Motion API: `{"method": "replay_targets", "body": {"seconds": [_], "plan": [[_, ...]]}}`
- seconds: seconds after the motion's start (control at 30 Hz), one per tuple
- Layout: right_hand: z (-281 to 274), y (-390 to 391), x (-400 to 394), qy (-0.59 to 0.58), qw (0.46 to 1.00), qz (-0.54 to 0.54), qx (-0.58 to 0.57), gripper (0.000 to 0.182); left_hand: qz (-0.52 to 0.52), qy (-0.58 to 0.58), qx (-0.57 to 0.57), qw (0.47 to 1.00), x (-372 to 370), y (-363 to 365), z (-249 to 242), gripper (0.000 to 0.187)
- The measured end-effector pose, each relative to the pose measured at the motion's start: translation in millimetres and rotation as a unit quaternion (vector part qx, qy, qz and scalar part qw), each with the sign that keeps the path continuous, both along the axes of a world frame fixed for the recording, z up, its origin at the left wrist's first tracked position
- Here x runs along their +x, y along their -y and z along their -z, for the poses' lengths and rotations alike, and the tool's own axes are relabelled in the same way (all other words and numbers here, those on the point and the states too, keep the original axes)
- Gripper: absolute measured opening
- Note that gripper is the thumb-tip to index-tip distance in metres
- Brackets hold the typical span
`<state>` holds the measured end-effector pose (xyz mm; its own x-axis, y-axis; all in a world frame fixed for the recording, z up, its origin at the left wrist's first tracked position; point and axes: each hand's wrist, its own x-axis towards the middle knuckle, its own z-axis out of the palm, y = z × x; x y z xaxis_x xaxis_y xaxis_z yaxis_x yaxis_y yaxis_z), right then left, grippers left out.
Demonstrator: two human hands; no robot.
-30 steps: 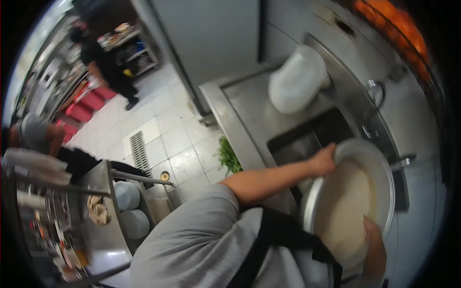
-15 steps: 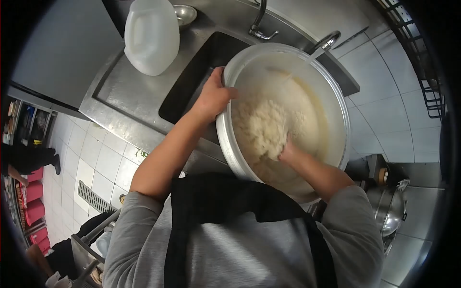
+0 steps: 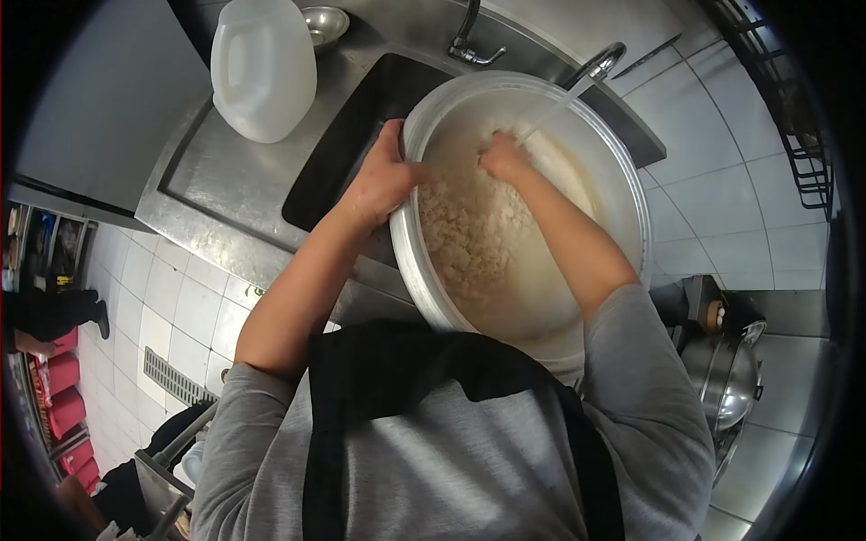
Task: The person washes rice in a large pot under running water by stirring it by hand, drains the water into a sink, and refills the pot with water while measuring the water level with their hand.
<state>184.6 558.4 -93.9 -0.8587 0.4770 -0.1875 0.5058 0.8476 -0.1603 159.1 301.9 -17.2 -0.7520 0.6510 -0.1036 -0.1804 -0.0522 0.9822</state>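
Observation:
A large round metal pot (image 3: 622, 171) full of wet white rice (image 3: 469, 234) rests tilted over the steel sink (image 3: 334, 153). My left hand (image 3: 379, 180) grips the pot's left rim. My right hand (image 3: 503, 158) is down in the rice near the far side of the pot, fingers curled into the grains. A thin stream of water runs from the curved faucet (image 3: 600, 63) onto the rice just beside my right hand.
A white plastic jug (image 3: 262, 68) stands on the steel counter left of the sink, with a small metal bowl (image 3: 325, 22) behind it. A second tap (image 3: 469, 41) sits at the sink's back. A lidded steel pot (image 3: 726, 388) stands at right. Another person's legs (image 3: 50, 311) show far left.
My view swung from the kitchen floor down onto the pot. My right hand moved from the pot's near edge into the rice, then up to the far side under the water stream.

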Motion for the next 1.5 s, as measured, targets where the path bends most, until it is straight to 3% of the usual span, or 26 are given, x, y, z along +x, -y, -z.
{"method": "replay_targets", "body": {"seconds": [0.17,0.3,0.5,0.57,0.63,0.67,0.73,0.77,0.8,0.9,0.97,1.03,1.1,1.17,1.23,1.3,1.37,1.43,1.5], "plan": [[-16.1,16.9,68.9,0.120,0.969,-0.216,-0.029,0.066,0.004,0.000,0.012,1.000,-1.0,-0.4,1.8,0.069],[-44.6,21.3,144.6,0.151,0.960,-0.231,-0.054,0.073,-0.004,0.016,0.013,1.000,-0.2,-1.7,2.8,0.068],[-39.3,41.3,206.9,0.233,0.885,-0.402,-0.027,0.045,-0.007,0.009,0.027,1.000,3.2,-1.8,3.8,0.067],[53.0,24.6,220.2,0.307,0.836,-0.454,0.030,0.029,-0.006,0.006,0.021,1.000,3.6,-1.4,2.1,0.068],[38.1,52.6,199.9,0.365,0.825,-0.431,0.028,0.024,-0.012,-0.007,-0.004,1.000,4.0,-1.8,3.0,0.068],[-9.0,95.8,165.2,0.386,0.839,-0.385,0.000,0.025,-0.016,-0.015,-0.017,1.000,3.3,-1.8,3.4,0.068],[1.8,110.9,131.0,0.391,0.694,-0.594,0.117,0.030,-0.007,-0.013,0.004,1.000,2.0,-0.5,3.3,0.067],[6.2,118.6,114.8,0.374,0.696,-0.600,0.128,0.030,-0.003,-0.011,0.014,1.000,2.2,0.2,3.2,0.067],[13.8,118.4,98.1,0.350,0.725,-0.579,0.128,0.030,-0.001,-0.008,0.020,1.000,2.5,0.4,3.0,0.068],[39.8,93.1,54.8,0.265,0.883,-0.383,0.055,0.032,0.001,0.002,0.032,1.000,5.4,0.5,1.4,0.071],[45.8,55.4,34.6,0.224,0.937,-0.268,0.024,0.033,0.003,0.006,0.029,1.000,6.3,1.9,-1.9,0.071],[41.2,7.7,28.1,0.217,0.957,-0.191,0.013,0.034,0.005,0.008,0.027,1.000,7.0,3.7,-6.9,0.071],[30.5,-43.5,37.2,0.264,0.951,-0.160,0.032,0.035,0.005,0.007,0.023,1.000,7.9,4.4,-6.8,0.071],[17.1,-91.6,49.1,0.325,0.933,-0.143,0.052,0.047,0.001,0.003,0.018,1.000,6.7,3.2,-3.3,0.071],[-9.4,-113.8,84.6,0.296,0.955,-0.019,-0.004,0.059,-0.007,0.013,0.031,0.999,7.7,2.2,-0.9,0.070],[9.7,-150.3,127.4,0.289,0.930,0.082,-0.214,0.066,-0.014,0.019,0.042,0.999,8.8,0.8,0.1,0.069],[-23.2,-104.1,160.2,0.277,0.832,0.243,-0.415,0.065,-0.019,0.018,0.047,0.999,8.7,0.5,0.4,0.068],[-24.1,-82.9,192.6,0.270,0.757,0.278,-0.526,0.063,-0.023,0.026,0.044,0.998,10.4,0.2,-0.9,0.068],[-13.2,-59.6,218.1,0.219,0.787,0.321,-0.479,0.055,-0.027,0.025,0.038,0.999,9.7,-0.2,0.1,0.068]]}}
